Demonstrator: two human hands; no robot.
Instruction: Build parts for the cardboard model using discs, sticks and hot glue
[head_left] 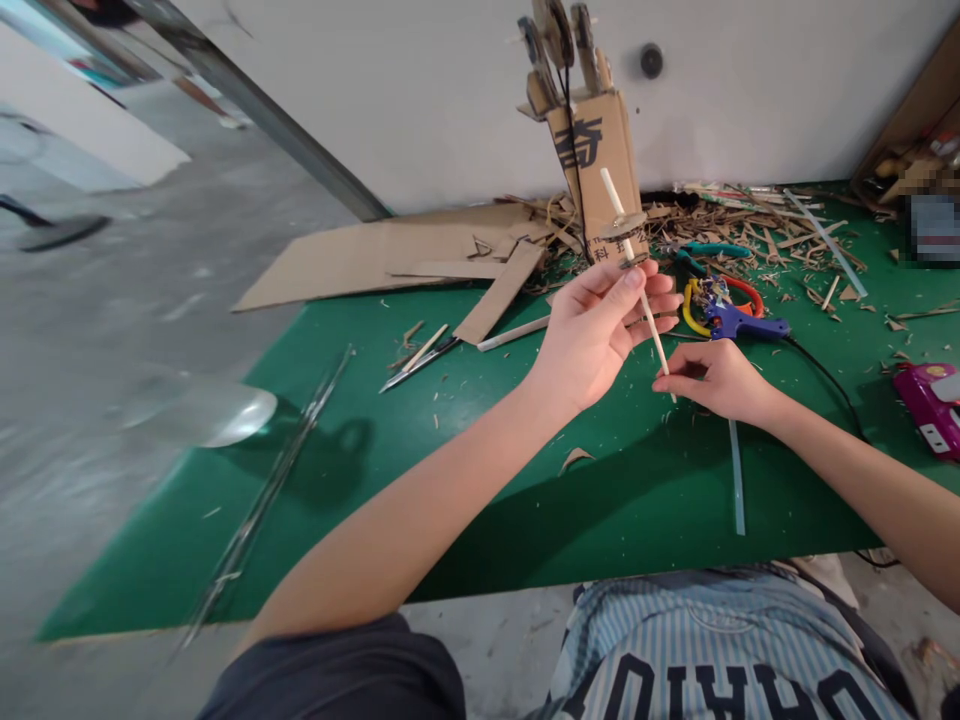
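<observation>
My left hand (604, 325) pinches a thin wooden stick (654, 335) near its middle, fingers partly curled. The stick runs up through small cardboard discs (624, 226) into a tall cardboard model (592, 160) with finger-like pieces on top and a black string hanging down it. My right hand (712, 380) is closed on the lower end of the same stick, just above the green mat (525, 480).
A blue glue gun (739, 322) with a black cord lies beside red and yellow pliers (701, 300). A craft knife (416, 365), flat cardboard sheets (390, 255), cardboard scraps (757, 235), a clear glue stick (736, 480) and a pink object (934, 405) lie around.
</observation>
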